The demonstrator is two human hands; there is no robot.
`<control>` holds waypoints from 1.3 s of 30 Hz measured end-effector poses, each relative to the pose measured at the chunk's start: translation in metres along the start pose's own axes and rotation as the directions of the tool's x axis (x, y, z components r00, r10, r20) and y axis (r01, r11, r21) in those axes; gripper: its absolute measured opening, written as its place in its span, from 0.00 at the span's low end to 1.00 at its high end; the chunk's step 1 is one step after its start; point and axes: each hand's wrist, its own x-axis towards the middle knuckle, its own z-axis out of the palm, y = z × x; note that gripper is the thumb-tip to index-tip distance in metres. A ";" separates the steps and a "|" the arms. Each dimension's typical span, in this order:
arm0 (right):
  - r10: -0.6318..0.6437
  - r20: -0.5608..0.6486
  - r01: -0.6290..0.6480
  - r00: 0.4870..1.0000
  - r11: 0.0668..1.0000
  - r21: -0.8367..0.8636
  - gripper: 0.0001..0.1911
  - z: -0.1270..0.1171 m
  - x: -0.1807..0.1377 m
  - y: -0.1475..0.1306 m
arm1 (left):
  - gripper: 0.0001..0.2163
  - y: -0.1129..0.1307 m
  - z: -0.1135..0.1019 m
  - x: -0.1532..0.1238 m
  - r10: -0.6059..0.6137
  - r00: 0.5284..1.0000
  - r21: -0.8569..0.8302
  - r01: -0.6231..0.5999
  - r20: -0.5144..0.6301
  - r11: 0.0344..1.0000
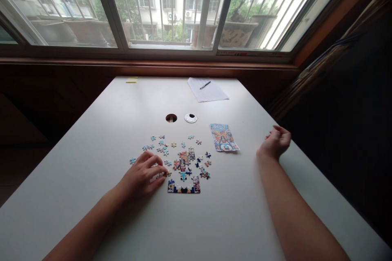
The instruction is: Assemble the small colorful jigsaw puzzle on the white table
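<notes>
My left hand [147, 172] rests among loose jigsaw puzzle pieces, its thumb and fingertips closed around a small jigsaw piece [168, 173] that is partly hidden. Just right of those fingertips lies a joined bottom strip of the puzzle [184, 190], with both ends rising into corners. Above this strip, a joined middle section [183, 161] shows a colourful print. Several loose pieces [162, 149] are scattered behind the hand, and dark ones [199, 159] lie to the right. Far from the pieces, my right hand [276, 142] is curled into a loose fist at the table's right edge, with nothing visible in it.
A printed picture sheet [224, 138] lies right of the pieces. Behind them are a round cable hole [171, 118] and its cover [190, 118]. Paper [211, 91] with a pen [205, 85] and a yellow strip [132, 80] sit along the white table's [92, 142] far side, below a window.
</notes>
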 end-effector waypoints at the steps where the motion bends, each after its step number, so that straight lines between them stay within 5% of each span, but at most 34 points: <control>1: -0.001 0.002 0.001 1.000 1.000 -0.004 0.14 0.000 0.000 0.000 | 0.09 -0.001 0.000 0.000 0.001 1.000 -0.001 -0.001 0.002 1.000; 39: -0.008 0.051 0.008 0.999 1.000 -0.003 0.12 0.005 0.002 0.003 | 0.11 0.010 -0.014 0.005 -0.036 0.999 -0.028 0.037 0.035 0.999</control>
